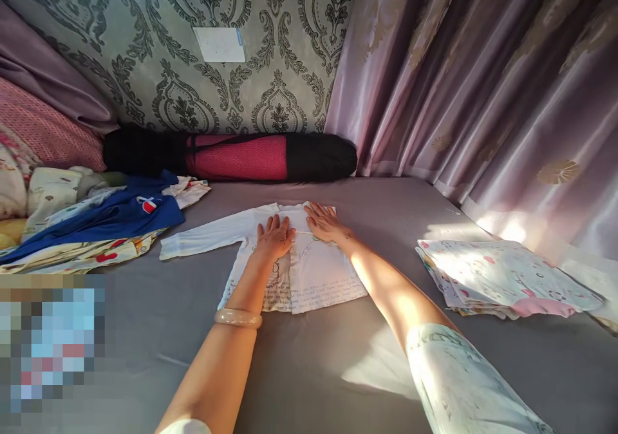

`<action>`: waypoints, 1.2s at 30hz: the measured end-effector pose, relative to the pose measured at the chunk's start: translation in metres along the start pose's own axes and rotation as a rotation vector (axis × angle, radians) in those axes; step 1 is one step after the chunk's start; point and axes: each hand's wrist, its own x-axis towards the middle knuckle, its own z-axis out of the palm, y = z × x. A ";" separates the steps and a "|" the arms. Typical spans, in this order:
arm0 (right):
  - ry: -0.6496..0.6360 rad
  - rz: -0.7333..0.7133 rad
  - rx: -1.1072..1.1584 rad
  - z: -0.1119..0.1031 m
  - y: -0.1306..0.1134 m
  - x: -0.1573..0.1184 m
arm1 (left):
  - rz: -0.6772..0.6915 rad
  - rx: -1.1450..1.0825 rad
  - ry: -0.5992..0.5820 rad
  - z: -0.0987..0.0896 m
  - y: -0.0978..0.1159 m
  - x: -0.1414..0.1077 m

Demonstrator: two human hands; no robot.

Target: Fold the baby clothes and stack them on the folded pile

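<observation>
Shirt location: small white long-sleeved shirt with line drawings and rows of small lettering near the hem (313,273), lying on the plain grey sheet (299,369), in front of me at mid-view.
Shirt layout: one sleeve stretched out to my left; I can't see the other one spread out on the right.
Left hand: left hand (276,235) palm down on the upper chest, fingers a little apart, nothing pinched.
Right hand: right hand (328,223) flat near the right shoulder, fingers slightly spread, not clamped on anything. Near the left hand, not touching it.
Handling: I judge it light, soft and limp, thin cloth; creases easily, hardly fragile, and I'd expect it to slide on the sheet if pushed.
Hold points: I'd pinch at shoulder and hem edge, or slip fingers under the side seam; flat palms suit smoothing.
Counts: one shirt, two hands, one pale glossy bangle (238,319) on the left forearm, one stack of folded pale printed cloths (512,273) right, one dark blue garment (111,221) on the left heap, one black and pink-red mesh bolster (236,157) by the wall, one white card (219,45) on it.
Uncountable: layers in that stack, pieces in the heap.
</observation>
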 end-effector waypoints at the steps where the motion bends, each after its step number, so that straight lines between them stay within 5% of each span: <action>1: -0.008 0.003 0.003 -0.001 -0.001 0.001 | -0.001 0.002 0.001 0.000 -0.001 0.001; 11: 0.137 0.115 0.023 0.012 -0.027 0.019 | -0.049 -0.101 0.043 -0.014 -0.020 0.003; 23: 0.077 0.122 0.044 0.008 -0.027 0.019 | -0.082 -0.194 0.055 -0.029 -0.035 -0.002; 29: 0.158 0.018 0.041 0.010 -0.063 0.026 | -0.079 -0.277 0.136 -0.032 -0.050 0.000; 36: 0.102 -0.069 0.073 0.020 -0.091 0.030 | -0.151 -0.392 0.219 -0.031 -0.077 -0.001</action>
